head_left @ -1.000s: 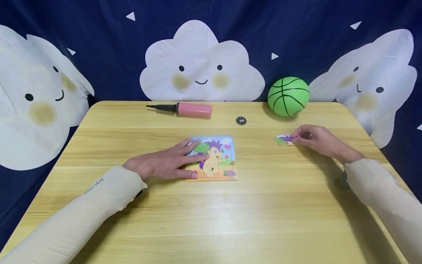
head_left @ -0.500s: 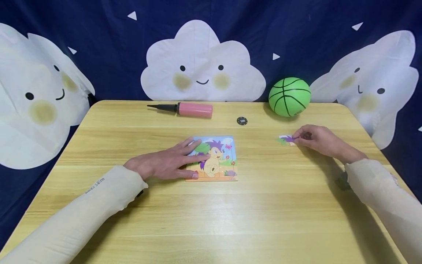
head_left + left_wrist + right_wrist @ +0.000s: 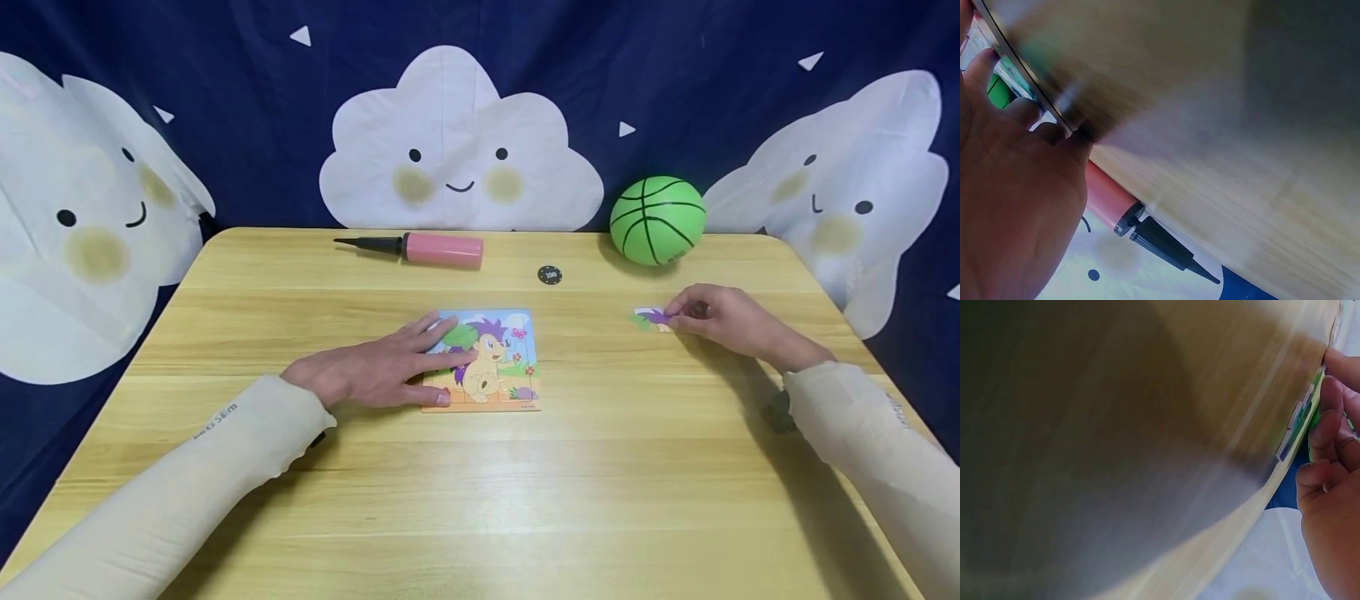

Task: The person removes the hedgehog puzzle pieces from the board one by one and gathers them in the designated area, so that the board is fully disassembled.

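A square puzzle showing a purple-spined hedgehog lies on the table in the middle of the head view. My left hand rests on its left part, fingers spread and straight, hiding some of the picture. To the right, a loose puzzle piece in purple, green and white lies on or just over the tabletop. Thumb and index finger of my right hand pinch its right edge. The right wrist view shows this piece edge-on beside the curled fingers.
A pink hand pump with a black nozzle lies near the far table edge. Right of it are a black chip marked 100 and a green ball. Behind the table hangs a navy cloth with clouds.
The right hand and the loose piece have shifted very slightly to the right. My left hand stays in place on the puzzle.
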The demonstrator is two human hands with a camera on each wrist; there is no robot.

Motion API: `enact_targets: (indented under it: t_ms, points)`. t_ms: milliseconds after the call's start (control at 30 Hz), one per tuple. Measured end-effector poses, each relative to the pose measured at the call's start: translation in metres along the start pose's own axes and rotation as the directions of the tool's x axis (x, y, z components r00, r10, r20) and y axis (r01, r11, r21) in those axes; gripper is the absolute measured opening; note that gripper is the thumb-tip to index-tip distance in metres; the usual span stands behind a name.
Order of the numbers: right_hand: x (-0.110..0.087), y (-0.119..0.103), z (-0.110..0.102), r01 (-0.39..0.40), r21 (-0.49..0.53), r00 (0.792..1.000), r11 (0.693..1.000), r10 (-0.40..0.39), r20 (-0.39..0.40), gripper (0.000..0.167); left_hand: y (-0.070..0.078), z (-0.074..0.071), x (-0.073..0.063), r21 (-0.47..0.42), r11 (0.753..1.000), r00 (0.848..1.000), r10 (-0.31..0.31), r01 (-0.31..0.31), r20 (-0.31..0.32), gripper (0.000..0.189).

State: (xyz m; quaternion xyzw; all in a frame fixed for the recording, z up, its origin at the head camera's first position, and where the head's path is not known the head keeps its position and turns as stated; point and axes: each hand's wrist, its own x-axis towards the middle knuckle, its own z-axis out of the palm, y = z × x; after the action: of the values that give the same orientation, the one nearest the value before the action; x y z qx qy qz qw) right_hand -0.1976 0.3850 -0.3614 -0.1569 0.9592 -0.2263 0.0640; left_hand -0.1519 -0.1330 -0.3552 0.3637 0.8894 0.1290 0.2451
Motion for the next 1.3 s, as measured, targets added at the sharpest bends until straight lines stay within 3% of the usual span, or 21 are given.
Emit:
enact_targets:
  t_ms: [667,900,1067,1300]
  points:
    - [-0.001,0.002,0.002,-0.005,-0.018,1.0,1.0,0.004,-0.01,0.014,-0.001,0.001,0.001,-0.003,1.0,1.0,0.01,-0.01,-0.004,0.071]
    - [-0.004,0.0,-0.002,-0.029,0.029,0.999,0.999,0.03,-0.023,0.013,-0.001,0.0,0.001,-0.005,1.0,1.0,0.012,-0.012,-0.006,0.07]
    - [-0.006,-0.016,-0.004,-0.086,0.072,0.996,0.994,0.088,-0.014,0.015,-0.002,0.001,0.001,-0.004,1.0,1.0,0.02,-0.02,-0.01,0.07]
    - [0.004,-0.063,0.007,0.014,0.135,1.0,0.991,-0.015,0.0,0.021,-0.002,0.001,0.001,-0.004,1.0,1.0,0.02,-0.02,-0.012,0.07]
